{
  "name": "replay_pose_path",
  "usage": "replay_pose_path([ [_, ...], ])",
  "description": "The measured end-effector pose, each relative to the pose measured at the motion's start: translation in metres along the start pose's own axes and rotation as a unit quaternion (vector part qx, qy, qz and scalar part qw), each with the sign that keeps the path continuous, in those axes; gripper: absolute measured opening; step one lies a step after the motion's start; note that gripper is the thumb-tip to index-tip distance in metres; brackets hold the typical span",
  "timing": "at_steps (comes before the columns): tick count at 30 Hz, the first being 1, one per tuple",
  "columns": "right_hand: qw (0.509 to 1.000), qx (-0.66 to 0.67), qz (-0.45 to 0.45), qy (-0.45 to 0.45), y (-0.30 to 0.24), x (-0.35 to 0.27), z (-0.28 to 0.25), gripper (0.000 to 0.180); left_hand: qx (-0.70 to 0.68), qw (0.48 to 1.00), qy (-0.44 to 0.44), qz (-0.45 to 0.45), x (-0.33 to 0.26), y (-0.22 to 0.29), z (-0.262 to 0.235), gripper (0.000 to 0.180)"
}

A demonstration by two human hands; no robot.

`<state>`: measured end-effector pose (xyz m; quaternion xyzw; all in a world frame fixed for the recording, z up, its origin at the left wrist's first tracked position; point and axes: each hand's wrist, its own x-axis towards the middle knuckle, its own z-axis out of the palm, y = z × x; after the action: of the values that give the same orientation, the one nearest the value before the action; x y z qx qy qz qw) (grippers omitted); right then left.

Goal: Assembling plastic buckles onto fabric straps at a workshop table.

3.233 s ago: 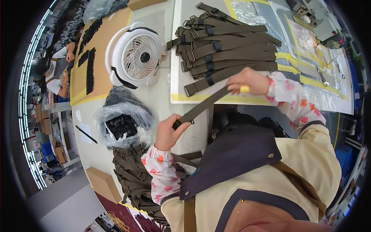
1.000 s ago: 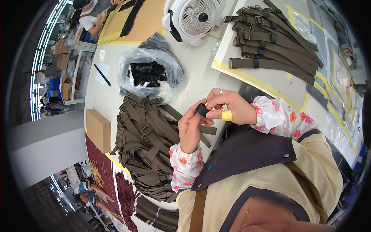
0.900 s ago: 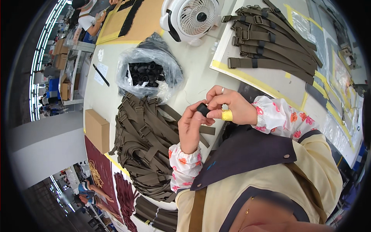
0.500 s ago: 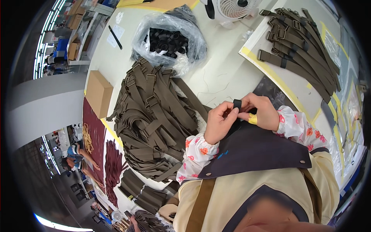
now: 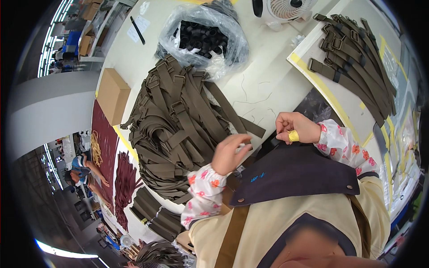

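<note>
My left hand (image 5: 230, 154) is held open, thumb and fingers apart, over the near right edge of a heap of olive-brown webbing straps (image 5: 156, 134) with metal buckles. Nothing shows in its grasp. To the right, my right hand (image 5: 298, 128) has its fingers curled closed above the dark apron (image 5: 295, 172); what they pinch, if anything, is hidden. A yellow wrap (image 5: 293, 135) circles its thumb. Beyond the heap, a clear plastic bag (image 5: 167, 42) stands open, filled with small black loops (image 5: 201, 39). One loose strap end (image 5: 252, 128) points toward my right hand.
Straps with buckles and black loops (image 5: 357, 67) lie on a raised board at the right. A white fan (image 5: 286, 10) stands at the back. Left are a cardboard box (image 5: 114, 96), maroon strips (image 5: 125, 187) and a person (image 5: 82, 172) at another part of the table.
My left hand has parted from the right and moved left toward the strap heap, its fingers opening. The black loop pinched between both hands is no longer visible. My right hand stays nearly in place.
</note>
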<state>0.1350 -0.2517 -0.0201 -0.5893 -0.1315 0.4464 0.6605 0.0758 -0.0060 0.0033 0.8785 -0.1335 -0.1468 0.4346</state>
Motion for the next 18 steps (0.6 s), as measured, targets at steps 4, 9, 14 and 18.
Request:
replay_pose_path([
  [4,0.984,0.003,0.058,-0.167,0.024,-0.019,-0.002,0.011,0.417,0.904,-0.091,0.029,-0.057,-0.061,-0.034,0.02],
  [9,0.946,-0.116,0.075,-0.294,0.027,-0.016,0.004,0.013,0.536,0.82,-0.191,0.061,-0.068,-0.089,-0.049,0.028],
  [14,0.959,-0.16,-0.055,-0.226,0.031,-0.013,0.014,0.022,0.573,0.79,-0.192,0.103,-0.058,-0.096,-0.045,0.022],
  [18,0.995,-0.049,-0.039,-0.083,0.036,-0.016,0.019,0.015,0.508,0.826,-0.2,0.139,-0.047,-0.086,-0.054,0.01],
])
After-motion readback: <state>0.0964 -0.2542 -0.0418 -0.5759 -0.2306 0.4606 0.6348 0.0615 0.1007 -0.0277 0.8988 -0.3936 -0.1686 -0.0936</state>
